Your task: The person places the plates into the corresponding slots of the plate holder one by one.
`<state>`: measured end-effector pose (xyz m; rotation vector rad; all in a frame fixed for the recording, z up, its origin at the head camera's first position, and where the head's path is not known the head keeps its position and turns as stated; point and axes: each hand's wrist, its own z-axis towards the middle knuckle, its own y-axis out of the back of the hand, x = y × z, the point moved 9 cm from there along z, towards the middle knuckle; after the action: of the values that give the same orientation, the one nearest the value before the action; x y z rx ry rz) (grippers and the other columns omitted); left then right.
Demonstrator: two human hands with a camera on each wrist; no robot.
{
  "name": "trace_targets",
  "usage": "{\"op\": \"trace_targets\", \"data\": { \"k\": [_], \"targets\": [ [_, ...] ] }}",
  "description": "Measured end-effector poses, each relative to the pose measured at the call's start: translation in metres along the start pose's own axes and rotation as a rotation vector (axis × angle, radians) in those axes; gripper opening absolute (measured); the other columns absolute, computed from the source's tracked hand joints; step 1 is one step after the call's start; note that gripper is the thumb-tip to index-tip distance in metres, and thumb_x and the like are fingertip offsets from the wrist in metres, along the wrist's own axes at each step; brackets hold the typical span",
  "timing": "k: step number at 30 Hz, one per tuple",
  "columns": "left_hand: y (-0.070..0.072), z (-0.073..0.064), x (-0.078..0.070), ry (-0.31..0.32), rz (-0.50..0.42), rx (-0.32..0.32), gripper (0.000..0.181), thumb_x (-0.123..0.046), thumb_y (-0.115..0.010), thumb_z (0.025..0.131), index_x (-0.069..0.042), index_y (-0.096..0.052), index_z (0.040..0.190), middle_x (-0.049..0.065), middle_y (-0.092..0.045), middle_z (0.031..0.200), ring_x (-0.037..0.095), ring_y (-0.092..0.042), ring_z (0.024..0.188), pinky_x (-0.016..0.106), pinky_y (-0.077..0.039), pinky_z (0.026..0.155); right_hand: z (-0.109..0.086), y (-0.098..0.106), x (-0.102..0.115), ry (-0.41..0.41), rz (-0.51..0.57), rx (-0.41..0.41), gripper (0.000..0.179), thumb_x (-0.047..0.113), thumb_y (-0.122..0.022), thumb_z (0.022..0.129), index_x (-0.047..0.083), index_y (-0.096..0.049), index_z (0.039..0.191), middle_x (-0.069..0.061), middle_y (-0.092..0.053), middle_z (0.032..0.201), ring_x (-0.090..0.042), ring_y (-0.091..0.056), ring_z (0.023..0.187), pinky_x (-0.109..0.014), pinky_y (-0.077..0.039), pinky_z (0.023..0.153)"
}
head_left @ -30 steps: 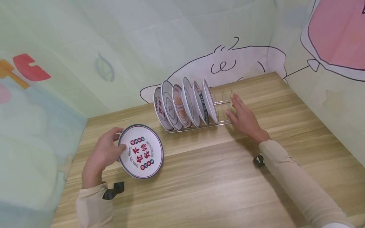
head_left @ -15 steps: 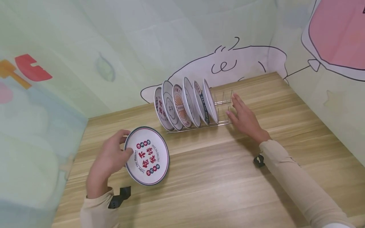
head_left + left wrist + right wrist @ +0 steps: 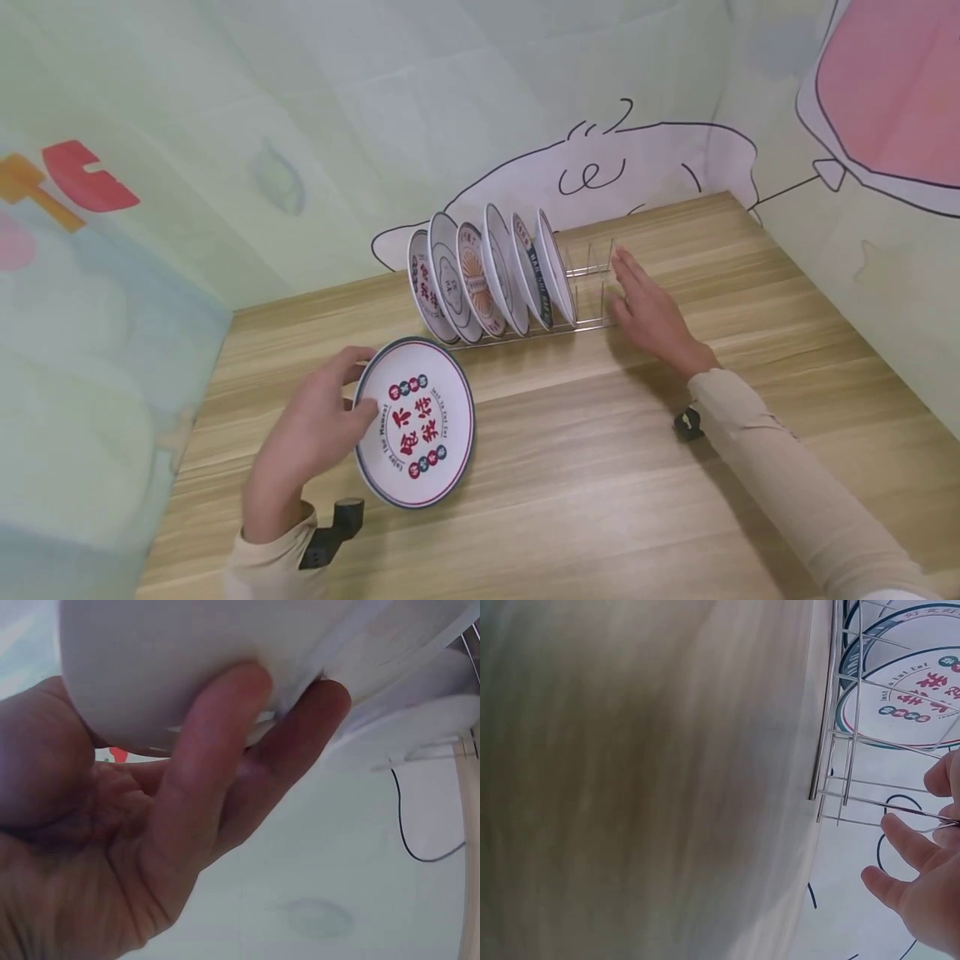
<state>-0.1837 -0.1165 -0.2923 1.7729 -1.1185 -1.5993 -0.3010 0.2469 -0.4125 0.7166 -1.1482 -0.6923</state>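
Observation:
A round white plate [image 3: 431,417] with a blue-and-red rim and red lettering is gripped at its left edge by my left hand [image 3: 318,421]. The thumb lies on its printed face; in the left wrist view, fingers curl against the pale underside [image 3: 157,652]. The plate is tilted in front of a wire dish rack [image 3: 592,322]. My right hand [image 3: 656,321] rests against the rack's right end with fingers extended. In the right wrist view, its thumb and fingers touch the end wires. Several plates [image 3: 480,279] stand upright in the rack, leaning side by side.
The rack stands near the back of a wooden table [image 3: 570,483], with vacant slots at its right end. A cloth backdrop [image 3: 337,108] with cartoon drawings hangs close behind and along both sides. Dark camera mounts sit at both wrists.
My left hand has carried the plate right and slightly toward me, its rim now near the rack's front left corner. The right hand stays at the rack's end, its thumb shifted slightly outward.

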Motion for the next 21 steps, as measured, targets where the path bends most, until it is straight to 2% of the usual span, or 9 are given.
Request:
{"op": "trace_targets", "data": {
  "k": [2, 4, 6, 11, 12, 15, 18, 20, 21],
  "targets": [
    [-0.002, -0.002, -0.008, -0.010, -0.009, 0.009, 0.056, -0.003, -0.055, 0.094, -0.002, -0.040, 0.147, 0.034, -0.050, 0.142, 0.040, -0.070, 0.096, 0.039, -0.062, 0.069, -0.001, 0.001, 0.001, 0.010, -0.013, 0.001, 0.062, 0.010, -0.047, 0.101, 0.001, -0.022, 0.157, -0.014, -0.016, 0.167, -0.042, -0.061, 0.100, -0.036, -0.044, 0.059],
    [-0.005, -0.003, -0.017, -0.028, -0.014, 0.017, 0.055, -0.003, -0.055, 0.093, -0.002, -0.041, 0.147, 0.033, -0.051, 0.142, 0.038, -0.071, 0.094, 0.038, -0.062, 0.069, -0.001, 0.002, 0.001, 0.022, -0.025, 0.002, 0.062, 0.010, -0.047, 0.101, 0.000, -0.023, 0.157, -0.015, -0.018, 0.167, -0.041, -0.060, 0.095, -0.035, -0.043, 0.058],
    [-0.008, -0.003, -0.026, -0.055, -0.011, 0.021, 0.054, -0.003, -0.055, 0.093, -0.002, -0.043, 0.146, 0.032, -0.053, 0.140, 0.034, -0.071, 0.091, 0.037, -0.061, 0.068, -0.001, 0.003, 0.002, 0.029, -0.036, 0.005, 0.062, 0.010, -0.047, 0.100, -0.001, -0.023, 0.156, -0.016, -0.018, 0.166, -0.044, -0.058, 0.109, -0.035, -0.044, 0.060],
    [-0.022, 0.004, -0.053, -0.146, 0.042, 0.020, 0.052, -0.003, -0.056, 0.091, -0.005, -0.048, 0.142, 0.026, -0.060, 0.135, 0.026, -0.068, 0.085, 0.035, -0.059, 0.070, -0.002, 0.004, -0.001, 0.033, -0.054, 0.014, 0.062, 0.010, -0.048, 0.100, 0.000, -0.023, 0.156, -0.016, -0.018, 0.166, -0.042, -0.059, 0.100, -0.035, -0.044, 0.060],
    [-0.025, 0.005, -0.058, -0.165, 0.053, 0.017, 0.051, -0.003, -0.056, 0.090, -0.005, -0.049, 0.141, 0.025, -0.061, 0.134, 0.025, -0.068, 0.084, 0.036, -0.059, 0.072, -0.002, 0.003, -0.002, 0.033, -0.055, 0.015, 0.062, 0.010, -0.048, 0.100, 0.000, -0.023, 0.156, -0.016, -0.018, 0.166, -0.041, -0.059, 0.094, -0.035, -0.044, 0.059],
    [-0.037, 0.011, -0.074, -0.212, 0.069, 0.009, 0.052, -0.001, -0.058, 0.088, -0.005, -0.051, 0.140, 0.019, -0.067, 0.124, 0.021, -0.065, 0.081, 0.036, -0.058, 0.073, -0.002, 0.003, -0.002, 0.033, -0.055, 0.012, 0.063, 0.010, -0.049, 0.100, 0.000, -0.024, 0.156, -0.016, -0.018, 0.166, -0.036, -0.059, 0.083, -0.034, -0.044, 0.059],
    [-0.047, 0.016, -0.088, -0.240, 0.075, -0.001, 0.053, -0.001, -0.060, 0.087, -0.004, -0.052, 0.139, 0.014, -0.070, 0.114, 0.020, -0.063, 0.082, 0.035, -0.057, 0.074, -0.001, 0.003, -0.002, 0.032, -0.049, 0.011, 0.063, 0.011, -0.050, 0.100, 0.000, -0.023, 0.156, -0.015, -0.018, 0.167, -0.027, -0.051, 0.067, -0.033, -0.043, 0.059],
    [-0.052, 0.020, -0.096, -0.256, 0.080, -0.011, 0.053, 0.000, -0.061, 0.085, -0.004, -0.054, 0.137, 0.012, -0.071, 0.107, 0.020, -0.063, 0.081, 0.035, -0.057, 0.072, 0.000, 0.003, -0.002, 0.030, -0.047, 0.012, 0.064, 0.011, -0.050, 0.100, 0.000, -0.023, 0.156, -0.015, -0.017, 0.167, -0.027, -0.052, 0.069, -0.035, -0.045, 0.060],
    [-0.055, 0.022, -0.100, -0.264, 0.080, -0.014, 0.053, 0.000, -0.061, 0.085, -0.003, -0.054, 0.137, 0.012, -0.071, 0.105, 0.020, -0.064, 0.082, 0.034, -0.057, 0.072, 0.000, 0.002, -0.002, 0.028, -0.047, 0.013, 0.064, 0.011, -0.050, 0.100, 0.000, -0.023, 0.157, -0.014, -0.017, 0.167, -0.031, -0.056, 0.074, -0.037, -0.047, 0.062]
  ]
}}
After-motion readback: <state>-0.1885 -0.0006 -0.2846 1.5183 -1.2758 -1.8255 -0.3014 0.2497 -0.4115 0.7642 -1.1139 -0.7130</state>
